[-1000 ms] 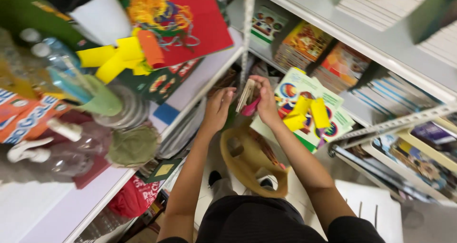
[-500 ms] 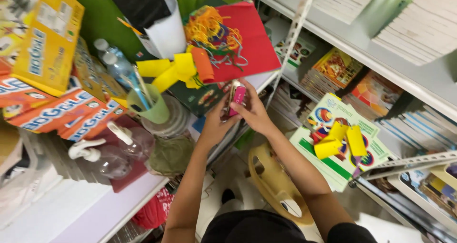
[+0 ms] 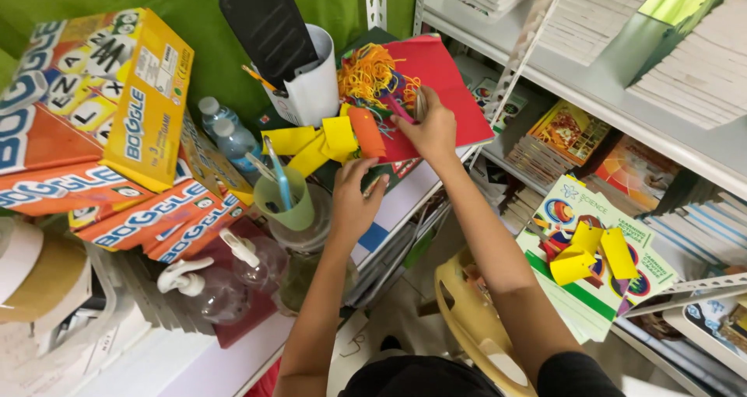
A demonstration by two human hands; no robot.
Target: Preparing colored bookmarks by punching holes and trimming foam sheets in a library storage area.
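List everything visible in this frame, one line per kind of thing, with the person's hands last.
game boxes: several, orange and yellow, stacked on the left of the table
water bottles: two, clear, behind the green cup
green cup: one, holding straws, mid-table
pump bottles: two, clear, front of the table
white cup: one, holding a black flat tool, at the back
red paper: one sheet, with orange string on it, at the table's right end
yellow paper strips: several, beside the red paper
books: many stacks, on the shelves at right
yellow stool: one, on the floor
left hand: open, over the table edge
right hand: holding thin sticks against the red paper
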